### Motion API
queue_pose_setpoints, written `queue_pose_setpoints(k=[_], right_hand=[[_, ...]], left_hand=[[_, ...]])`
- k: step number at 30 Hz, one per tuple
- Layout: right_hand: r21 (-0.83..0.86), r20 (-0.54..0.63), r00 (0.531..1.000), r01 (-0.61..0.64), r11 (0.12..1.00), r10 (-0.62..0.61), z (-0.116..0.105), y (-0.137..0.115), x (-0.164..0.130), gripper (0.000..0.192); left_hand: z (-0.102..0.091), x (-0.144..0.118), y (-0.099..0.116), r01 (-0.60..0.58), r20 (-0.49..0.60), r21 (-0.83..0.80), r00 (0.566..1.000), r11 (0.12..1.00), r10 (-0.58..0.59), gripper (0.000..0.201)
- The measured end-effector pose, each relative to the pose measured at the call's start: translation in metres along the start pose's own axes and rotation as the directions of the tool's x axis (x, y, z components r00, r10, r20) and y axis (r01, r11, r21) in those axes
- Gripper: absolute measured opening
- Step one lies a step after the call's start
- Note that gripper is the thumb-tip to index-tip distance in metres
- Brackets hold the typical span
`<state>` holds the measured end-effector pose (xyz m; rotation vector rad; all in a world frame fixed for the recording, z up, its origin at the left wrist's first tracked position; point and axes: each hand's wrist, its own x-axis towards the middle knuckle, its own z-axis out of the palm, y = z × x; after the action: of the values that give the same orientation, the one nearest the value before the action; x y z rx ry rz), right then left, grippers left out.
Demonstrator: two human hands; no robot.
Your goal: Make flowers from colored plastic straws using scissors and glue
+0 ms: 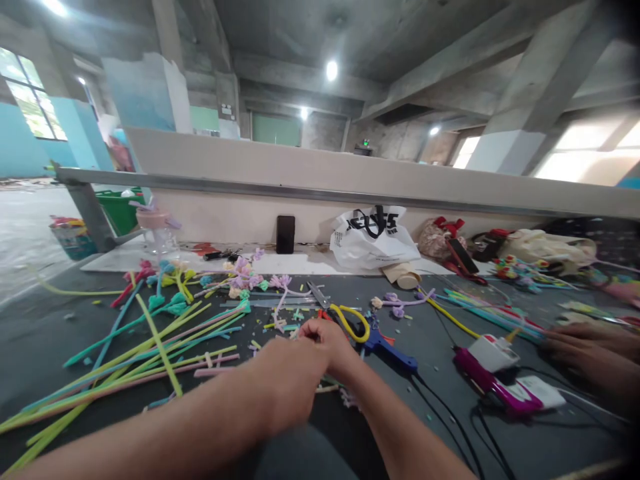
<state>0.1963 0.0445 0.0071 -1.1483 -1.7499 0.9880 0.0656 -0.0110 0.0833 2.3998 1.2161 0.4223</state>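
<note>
My left hand (287, 373) and my right hand (333, 347) come together low over the dark table (240, 437). The right thumb and forefinger curl into a pinch, and whatever sits in it is hidden. Much of the left hand's fingers is covered, though the hand looks closed. Just beyond them lie scissors with yellow handles (356, 325) and a blue glue gun (393, 352). Small cut pieces of fuzzy chenille stems (287, 327) are scattered by my knuckles. To the left fan out long green, yellow, pink and blue chenille stems (165, 363).
Purple fuzzy flowers (245, 273) lie behind the stems. A dark phone (285, 235) leans on the partition, near a white plastic bag (373, 237). At right are a magenta glue gun (495, 387), a white power adapter (493, 353), cables and another person's hand (590, 350).
</note>
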Motion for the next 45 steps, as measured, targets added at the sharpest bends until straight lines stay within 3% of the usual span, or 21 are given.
queue_pose_setpoints(k=[3,6,9,13,17,21,23,27,31,32,34,36,38,40,42,45], right_hand=[[0.139,0.171,0.984,0.023,0.990,-0.047,0.003,-0.009,-0.009,0.010],[0.466,0.237,0.969,-0.044,0.884,-0.076,0.005,-0.017,-0.015,0.015],[0.683,0.098,0.993,-0.016,0.730,-0.070,0.007,-0.017,-0.013,0.018],[0.755,-0.023,0.999,0.041,0.654,-0.035,0.006,-0.013,-0.006,0.018],[0.754,-0.101,0.994,0.052,0.655,0.038,0.006,-0.013,-0.004,0.018],[0.767,-0.096,0.993,0.029,0.641,0.070,0.010,-0.015,-0.005,0.019],[0.772,-0.100,0.992,0.030,0.635,0.075,0.013,-0.013,-0.004,0.017],[0.743,-0.233,0.962,0.080,0.665,0.145,0.013,-0.004,0.001,0.015],[0.714,-0.335,0.920,0.109,0.691,0.201,0.008,0.003,0.005,0.014],[0.704,-0.352,0.911,0.106,0.703,0.215,0.007,0.003,0.006,0.015],[0.675,-0.382,0.893,0.094,0.732,0.237,0.007,0.004,0.007,0.017],[0.630,-0.414,0.876,0.081,0.772,0.246,0.008,0.005,0.007,0.017],[0.567,-0.442,0.863,0.058,0.822,0.244,0.009,0.006,0.007,0.017],[0.484,-0.463,0.856,0.029,0.875,0.228,0.011,0.005,0.006,0.016],[0.404,-0.480,0.854,0.009,0.915,0.203,0.011,0.004,0.004,0.015],[0.190,-0.518,0.848,-0.011,0.982,0.110,0.010,0.000,0.002,0.014]], left_hand=[[-0.029,0.020,-0.006,-0.033,-0.135,-0.114,0.991,0.993,0.018,0.011],[-0.040,0.033,-0.023,-0.016,-0.195,-0.159,0.981,0.987,-0.015,0.011],[-0.025,0.032,-0.036,0.043,-0.219,-0.227,0.971,0.973,-0.094,0.016],[0.005,0.023,-0.038,0.048,-0.304,-0.353,0.938,0.934,-0.163,0.013],[0.017,0.018,-0.039,0.021,-0.350,-0.335,0.925,0.942,-0.146,0.009],[0.022,0.019,-0.045,0.032,-0.279,-0.441,0.945,0.897,-0.171,0.006],[0.025,0.020,-0.047,0.065,-0.190,-0.569,0.959,0.820,-0.208,0.006],[0.029,0.019,-0.050,0.076,-0.047,-0.786,0.982,0.614,-0.182,0.016],[0.032,0.015,-0.057,-0.065,-0.122,-0.884,0.988,0.463,-0.095,0.022],[0.032,0.014,-0.058,-0.114,-0.175,-0.874,0.981,0.473,-0.088,0.022],[0.031,0.010,-0.060,-0.203,-0.297,-0.787,0.953,0.583,-0.069,0.019],[0.029,0.006,-0.059,-0.322,-0.447,-0.613,0.894,0.722,0.020,0.017],[0.028,0.002,-0.056,-0.401,-0.543,-0.478,0.834,0.782,0.096,0.015],[0.029,-0.002,-0.051,-0.387,-0.546,-0.500,0.836,0.775,0.065,0.015],[0.031,-0.005,-0.044,-0.305,-0.479,-0.623,0.877,0.720,-0.043,0.016],[0.033,-0.004,-0.036,-0.204,-0.412,-0.735,0.891,0.647,-0.188,0.016]])
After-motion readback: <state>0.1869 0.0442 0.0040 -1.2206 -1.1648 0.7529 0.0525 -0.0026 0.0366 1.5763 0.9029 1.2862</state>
